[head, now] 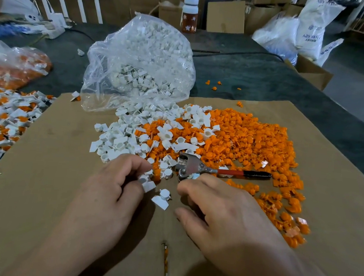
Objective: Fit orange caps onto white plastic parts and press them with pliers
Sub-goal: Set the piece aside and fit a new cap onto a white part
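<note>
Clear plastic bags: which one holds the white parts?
The tall clear bag at the cardboard's far edge; the flatter bag at far left shows mostly orange.

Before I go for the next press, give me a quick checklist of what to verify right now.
1. White part held in left hand: ok, pinched at fingertips.
2. Cap fitted on that part: not ok, none shows.
3. Pliers in reach: ok, lying by right hand.
4. Pliers handle gripped: not ok, lies free.
5. Orange caps in supply: ok, pile on cardboard.
</note>
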Tool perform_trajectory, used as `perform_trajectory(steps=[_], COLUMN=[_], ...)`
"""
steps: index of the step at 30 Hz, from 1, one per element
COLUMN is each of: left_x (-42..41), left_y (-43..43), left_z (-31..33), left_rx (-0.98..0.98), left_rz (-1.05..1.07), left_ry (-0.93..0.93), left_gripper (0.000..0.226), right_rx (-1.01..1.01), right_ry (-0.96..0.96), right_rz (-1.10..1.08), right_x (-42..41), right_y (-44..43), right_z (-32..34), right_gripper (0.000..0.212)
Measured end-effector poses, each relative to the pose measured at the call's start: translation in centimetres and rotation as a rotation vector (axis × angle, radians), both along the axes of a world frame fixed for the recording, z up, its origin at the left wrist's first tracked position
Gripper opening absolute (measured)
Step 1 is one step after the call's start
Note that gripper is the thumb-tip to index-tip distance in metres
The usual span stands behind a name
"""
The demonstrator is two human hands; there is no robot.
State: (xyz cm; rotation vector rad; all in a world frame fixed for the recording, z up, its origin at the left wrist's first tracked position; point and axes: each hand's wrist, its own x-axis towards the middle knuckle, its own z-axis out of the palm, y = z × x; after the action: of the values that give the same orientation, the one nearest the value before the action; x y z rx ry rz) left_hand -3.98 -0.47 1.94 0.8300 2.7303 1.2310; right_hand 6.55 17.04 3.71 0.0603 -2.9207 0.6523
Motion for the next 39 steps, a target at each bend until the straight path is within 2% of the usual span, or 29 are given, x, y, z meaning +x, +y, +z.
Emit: perform_trajectory(steps=[2, 4, 6, 8, 10, 13, 14, 16, 20, 25, 27, 29, 31, 33, 36, 39], left_x=[-0.1, -0.2, -0.4, -0.6, -0.8, -0.8, -0.6, -0.3, -0.4, -0.4, -0.4, -0.2, 0.5, 1.5, 2.0, 1.9], left_y=[0.2, 0.7, 0.8, 0.5, 0.2, 0.4, 0.6, 1.0, 1.0, 1.2, 1.2, 0.8, 0.7, 1.2, 1.7, 1.6], left_z=[-0.3, -0.3, -0.1, 0.1, -0.3, -0.9, -0.9, -1.0, -0.9, -0.8, -0.3, 0.1, 0.4, 0.5, 0.1, 0.1], left_rx=[0.124, 0.354, 0.566, 0.578, 0.388, -0.026, -0.125, -0.233, -0.298, -0.218, -0.038, 0.176, 0.347, 0.492, 0.59, 0.655], left_rz=[0.024, 0.086, 0.093, 0.062, 0.055, 0.007, -0.037, -0.102, -0.114, -0.076, -0.016, 0.013, -0.064, -0.209, -0.284, -0.287], left_ry=[-0.149, -0.439, -0.665, -0.684, -0.495, 0.062, 0.208, 0.349, 0.417, 0.296, 0.142, -0.051, -0.232, -0.356, -0.381, -0.446], left_gripper=[0.031, 0.036, 0.021, 0.021, 0.028, 0.019, 0.025, 0.034, 0.017, 0.018, 0.019, 0.032, 0.041, 0.039, 0.042, 0.048], right_rx=[-0.004, -0.009, -0.023, -0.029, -0.033, -0.024, -0.024, -0.027, -0.029, -0.054, -0.086, -0.144, -0.216, -0.277, -0.308, -0.327], right_ry=[0.02, 0.042, 0.06, 0.062, 0.048, 0.027, 0.024, 0.015, -0.012, 0.006, 0.028, 0.087, 0.151, 0.194, 0.246, 0.304], right_rz=[-0.002, -0.004, -0.011, -0.009, 0.006, 0.026, 0.029, 0.032, 0.057, 0.064, 0.047, 0.004, -0.039, -0.05, -0.016, -0.035], right_x=[0.0, 0.0, 0.0, 0.0, 0.0, 0.0, 0.0, -0.1, -0.1, 0.0, 0.0, 0.1, 0.1, 0.1, 0.1, 0.2], right_y=[0.0, 0.0, 0.1, 0.0, -0.1, -0.3, -0.4, -0.4, -0.5, -0.4, -0.5, -0.5, -0.4, -0.4, -0.6, -0.8], right_z=[-0.1, -0.1, 0.0, -0.1, -0.1, -0.1, 0.0, 0.1, 0.2, 0.2, 0.2, 0.3, 0.3, 0.3, 0.4, 0.4], right_gripper=[0.027, 0.027, 0.025, 0.022, 0.022, 0.021, 0.021, 0.023, 0.026, 0.02, 0.017, 0.02, 0.027, 0.031, 0.026, 0.032])
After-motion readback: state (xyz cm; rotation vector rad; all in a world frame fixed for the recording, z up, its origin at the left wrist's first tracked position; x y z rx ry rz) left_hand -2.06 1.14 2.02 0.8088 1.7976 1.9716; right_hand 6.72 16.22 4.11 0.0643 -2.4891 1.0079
